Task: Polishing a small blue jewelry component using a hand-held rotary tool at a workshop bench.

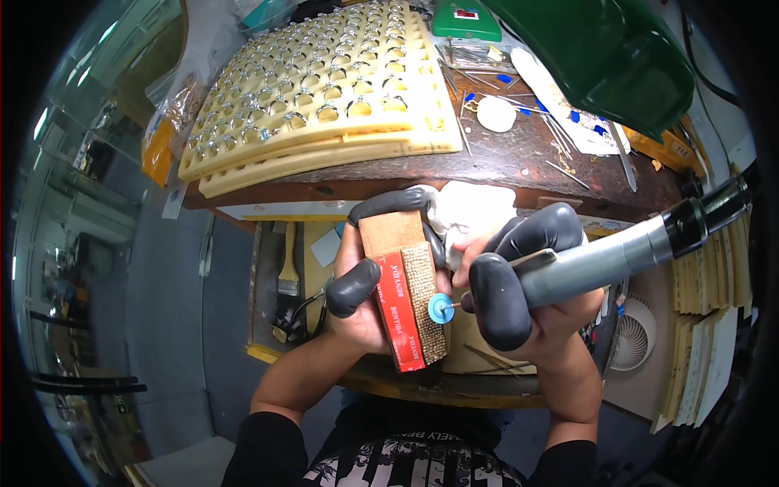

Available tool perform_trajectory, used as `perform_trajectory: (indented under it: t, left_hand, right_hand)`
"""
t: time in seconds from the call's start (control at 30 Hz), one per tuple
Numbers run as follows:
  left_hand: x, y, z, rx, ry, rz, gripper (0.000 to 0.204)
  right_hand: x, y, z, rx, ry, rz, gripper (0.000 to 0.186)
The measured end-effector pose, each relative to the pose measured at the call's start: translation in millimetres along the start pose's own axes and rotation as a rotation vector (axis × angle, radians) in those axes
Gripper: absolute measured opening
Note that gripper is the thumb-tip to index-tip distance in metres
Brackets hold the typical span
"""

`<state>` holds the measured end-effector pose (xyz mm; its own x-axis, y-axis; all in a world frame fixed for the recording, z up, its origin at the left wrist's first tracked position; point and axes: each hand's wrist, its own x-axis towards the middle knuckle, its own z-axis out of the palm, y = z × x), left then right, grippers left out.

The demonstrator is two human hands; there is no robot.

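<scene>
My left hand [357,323], with black finger cots on its thumb and fingers, is closed around a rectangular block [391,234]. The block has bare brown wood at its far end, a red printed label along one face and a coarse, brown-gold gritty side. In my right hand [499,304], also in black finger cots, is a grey rotary tool handpiece [604,264] with a black rear end. A small blue disc [440,308] on its thin shaft lies against or very close to the gritty side; contact is unclear. Behind both hands is a crumpled white cloth [475,211].
Stacked cream trays [316,146] hold many rings on the bench. To their right lie a white round piece [496,114], thin metal tools and blue bits. A large green object [600,57] hangs at upper right. An open drawer below holds a brush [289,260]; a fan [633,333] stands right.
</scene>
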<state>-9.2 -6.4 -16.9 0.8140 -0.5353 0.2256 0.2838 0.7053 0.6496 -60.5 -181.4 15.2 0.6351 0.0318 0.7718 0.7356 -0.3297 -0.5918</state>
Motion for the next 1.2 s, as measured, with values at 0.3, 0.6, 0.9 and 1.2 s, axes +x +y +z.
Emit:
perform_trajectory:
  t: [0.3,0.6,0.9,1.2]
  left_hand:
    - [2.1,1.2,-1.5,0.064,-0.031,0.014,0.06]
    - [2.1,1.4,-2.5,0.071,-0.057,0.013,0.063]
    - [0.8,0.0,-2.9,0.06,-0.062,0.021,0.061]
    - [0.8,-1.6,-4.9,-0.064,-0.054,0.019,0.06]
  right_hand:
    - [9.3,-0.3,6.8,-0.059,0.078,-0.068,0.005]
    - [10.5,-1.0,9.5,-0.051,0.099,-0.058,0.01]
    - [11.2,2.0,7.3,-0.064,0.091,-0.122,0.011]
    - [5.4,-4.7,4.0,0.105,0.063,0.072,0.009]
